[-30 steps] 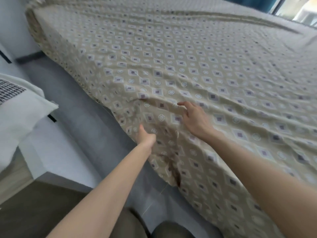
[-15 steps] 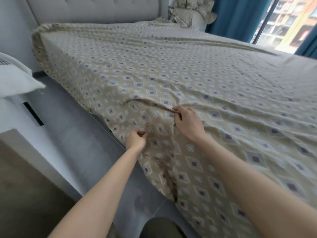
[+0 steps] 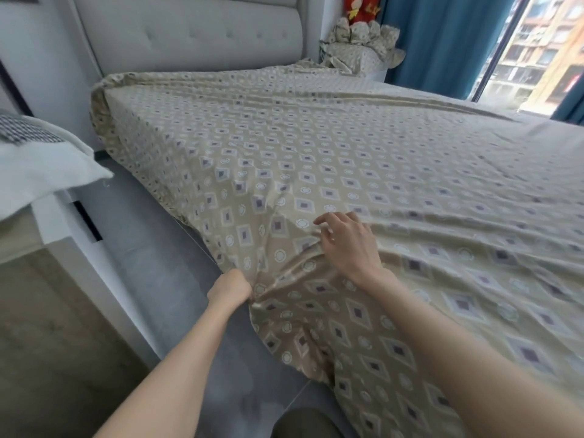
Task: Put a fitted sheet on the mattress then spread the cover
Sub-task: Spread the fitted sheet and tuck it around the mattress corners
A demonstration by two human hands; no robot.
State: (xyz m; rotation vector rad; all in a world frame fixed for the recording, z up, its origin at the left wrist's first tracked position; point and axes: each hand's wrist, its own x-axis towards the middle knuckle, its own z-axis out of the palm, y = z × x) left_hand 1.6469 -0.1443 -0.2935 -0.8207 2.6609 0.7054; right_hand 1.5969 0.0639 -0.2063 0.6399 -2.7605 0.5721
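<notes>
On the head view, the fitted sheet (image 3: 316, 147) lies spread over the bed, its long axis running away from me to the headboard (image 3: 189, 36), with the near side edge hanging loose over the bed frame (image 3: 151, 248). My left grip (image 3: 230, 287) is nearer that edge and fisted tight on a bunch of it, arm straight. My right grip (image 3: 350, 245) rests on top just beyond, fingers loosely spread, holding nothing.
</notes>
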